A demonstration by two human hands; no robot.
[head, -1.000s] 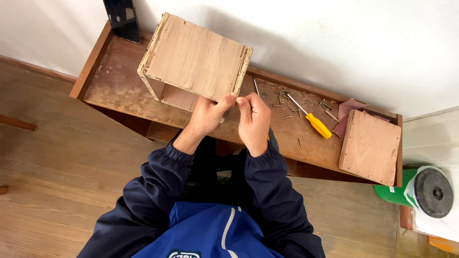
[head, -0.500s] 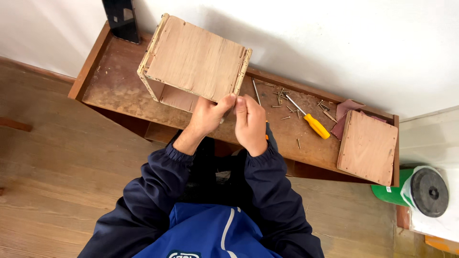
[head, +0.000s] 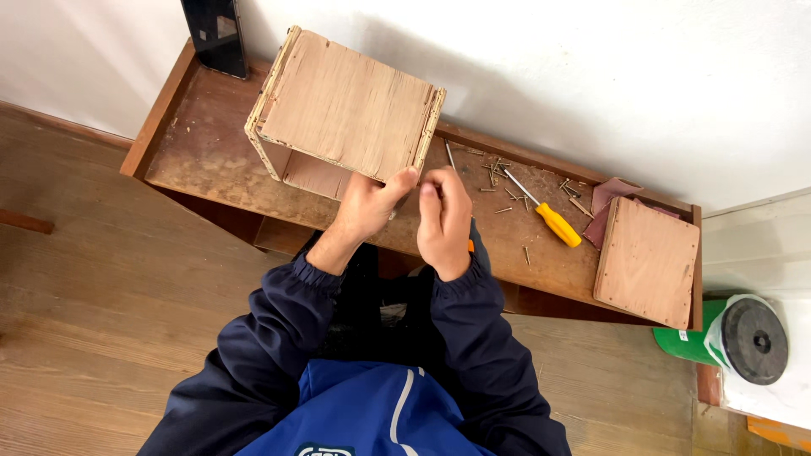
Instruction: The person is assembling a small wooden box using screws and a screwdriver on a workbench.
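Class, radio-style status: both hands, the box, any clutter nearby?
Left hand touching open plywood box. Right hand closed beside it, contents hidden. Yellow-handled screwdriver, loose screws on bench.

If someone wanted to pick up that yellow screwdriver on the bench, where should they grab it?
Probably by the yellow handle of the screwdriver, coming from above. It lies flat on the bench with the handle toward the near right, thicker than the thin shaft, which points into the scattered screws.
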